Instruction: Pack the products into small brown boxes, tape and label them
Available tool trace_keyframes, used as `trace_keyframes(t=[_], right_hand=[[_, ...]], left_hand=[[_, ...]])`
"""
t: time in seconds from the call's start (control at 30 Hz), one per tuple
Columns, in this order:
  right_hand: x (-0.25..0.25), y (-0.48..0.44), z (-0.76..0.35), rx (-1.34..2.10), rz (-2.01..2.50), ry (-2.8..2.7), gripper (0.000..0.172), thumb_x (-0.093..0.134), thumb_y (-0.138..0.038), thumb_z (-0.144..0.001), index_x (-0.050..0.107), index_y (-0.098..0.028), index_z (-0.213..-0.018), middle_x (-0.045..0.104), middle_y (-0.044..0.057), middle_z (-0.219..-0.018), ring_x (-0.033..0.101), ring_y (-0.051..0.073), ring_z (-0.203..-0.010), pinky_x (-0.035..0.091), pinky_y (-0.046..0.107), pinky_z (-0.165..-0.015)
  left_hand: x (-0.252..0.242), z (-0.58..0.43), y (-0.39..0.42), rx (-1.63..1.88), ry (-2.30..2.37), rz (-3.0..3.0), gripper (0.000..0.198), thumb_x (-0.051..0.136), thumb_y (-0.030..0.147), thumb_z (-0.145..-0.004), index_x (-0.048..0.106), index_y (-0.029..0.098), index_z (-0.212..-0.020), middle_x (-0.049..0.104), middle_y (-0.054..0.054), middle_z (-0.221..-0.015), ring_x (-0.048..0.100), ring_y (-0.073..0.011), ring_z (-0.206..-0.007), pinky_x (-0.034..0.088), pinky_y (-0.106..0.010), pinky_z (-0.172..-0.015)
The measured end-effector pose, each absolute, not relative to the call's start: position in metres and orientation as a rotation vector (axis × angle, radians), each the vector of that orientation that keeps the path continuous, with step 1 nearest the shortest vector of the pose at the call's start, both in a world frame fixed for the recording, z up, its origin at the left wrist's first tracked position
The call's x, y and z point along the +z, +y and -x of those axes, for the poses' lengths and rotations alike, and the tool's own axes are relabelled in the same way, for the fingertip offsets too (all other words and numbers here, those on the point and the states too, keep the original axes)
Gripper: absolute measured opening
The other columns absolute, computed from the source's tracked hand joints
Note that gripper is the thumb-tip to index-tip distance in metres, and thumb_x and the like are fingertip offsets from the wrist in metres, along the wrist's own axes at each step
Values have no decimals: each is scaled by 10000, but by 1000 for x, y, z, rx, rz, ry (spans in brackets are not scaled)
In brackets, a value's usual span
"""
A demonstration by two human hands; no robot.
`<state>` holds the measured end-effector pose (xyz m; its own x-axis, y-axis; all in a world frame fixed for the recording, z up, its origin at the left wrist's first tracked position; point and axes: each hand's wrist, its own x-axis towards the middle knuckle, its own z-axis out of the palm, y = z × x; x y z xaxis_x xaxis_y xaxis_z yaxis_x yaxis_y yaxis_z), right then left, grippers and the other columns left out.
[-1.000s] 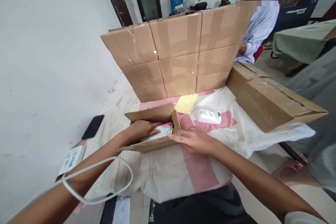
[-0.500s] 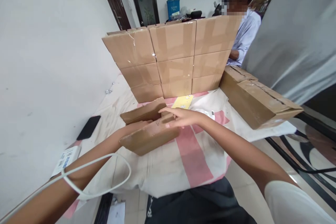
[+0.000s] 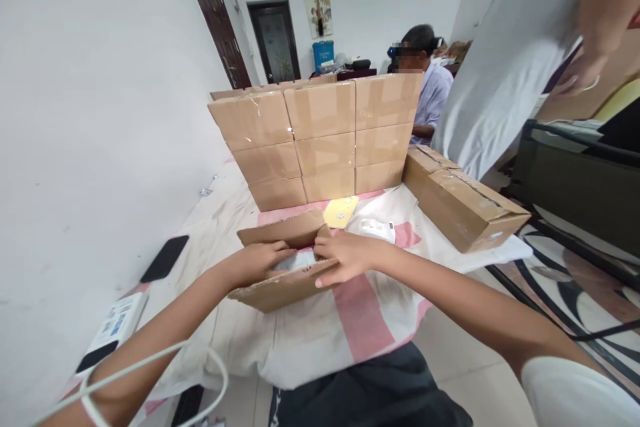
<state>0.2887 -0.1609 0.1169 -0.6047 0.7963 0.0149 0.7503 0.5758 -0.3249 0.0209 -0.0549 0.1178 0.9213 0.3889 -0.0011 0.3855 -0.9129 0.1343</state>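
Observation:
A small open cardboard box sits on the cloth-covered table in front of me. Something white and wrapped lies inside it. My left hand lies over the box's near flap, fingers curled and pressing onto the white contents. My right hand rests at the box's right side, fingers bent over the near flap and the edge of the opening. The far flap stands up behind both hands.
A wall of stacked sealed cartons stands behind the box, with a long carton at the right. A yellow sheet and a white tape dispenser lie nearby. A black phone is at the left. A seated person is behind; another person stands at the right.
The near flap, half folded over a moment ago, has dropped back and the white contents show again. My right hand moved from the top flap to the right side. The camera has tilted upward.

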Motion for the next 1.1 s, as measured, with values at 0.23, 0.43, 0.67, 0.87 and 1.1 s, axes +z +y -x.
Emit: trace_keyframes(t=[0.23, 0.43, 0.67, 0.87, 1.1], right_hand=[[128, -176, -295, 368, 1194, -2514, 533, 690, -612, -887, 534, -192, -1177, 650, 55, -1007, 568, 180, -751, 341, 281, -625], [138, -184, -309, 433, 1324, -2331, 523, 662, -574, -929, 516, -198, -1262, 706, 45, -935, 662, 240, -842, 418, 301, -700], [113, -189, -308, 446, 1188, -2193, 621, 620, -473, -987, 450, -214, -1526, 744, 85, -1134, 705, 229, -912, 513, 350, -832], [76, -186, -291, 349, 1089, -1910, 579, 508, -366, -1038, 406, -280, -1602, 506, 109, -1595, 625, 246, -1293, 535, 392, -998], [82, -173, -273, 614, 1153, -1581, 548, 609, -402, -981, 559, -255, -1506, 749, 97, -1294, 728, 255, -1167, 575, 412, -977]], left_hand=[[118, -25, -59, -111, 579, -2812, 327, 518, 366, -935, 772, 266, -1115, 724, -65, -1141, 668, -248, -1034, 503, -315, -851], [107, -29, -46, -122, 523, -2730, 292, 554, 383, -911, 797, 328, -1064, 752, -14, -1043, 684, -238, -945, 484, -301, -773], [109, -24, -61, 133, 523, -2756, 322, 513, 420, -969, 793, 263, -935, 723, -40, -933, 667, -195, -857, 494, -291, -765], [134, 18, -70, 1080, 915, -2581, 473, 362, 466, -1057, 748, 194, -1069, 718, -116, -1165, 662, -243, -1120, 515, -388, -1014], [145, 14, -93, 505, 1191, -2672, 660, 417, 648, -1003, 538, 235, -1504, 586, -93, -1528, 491, -334, -1445, 377, -532, -1210]])
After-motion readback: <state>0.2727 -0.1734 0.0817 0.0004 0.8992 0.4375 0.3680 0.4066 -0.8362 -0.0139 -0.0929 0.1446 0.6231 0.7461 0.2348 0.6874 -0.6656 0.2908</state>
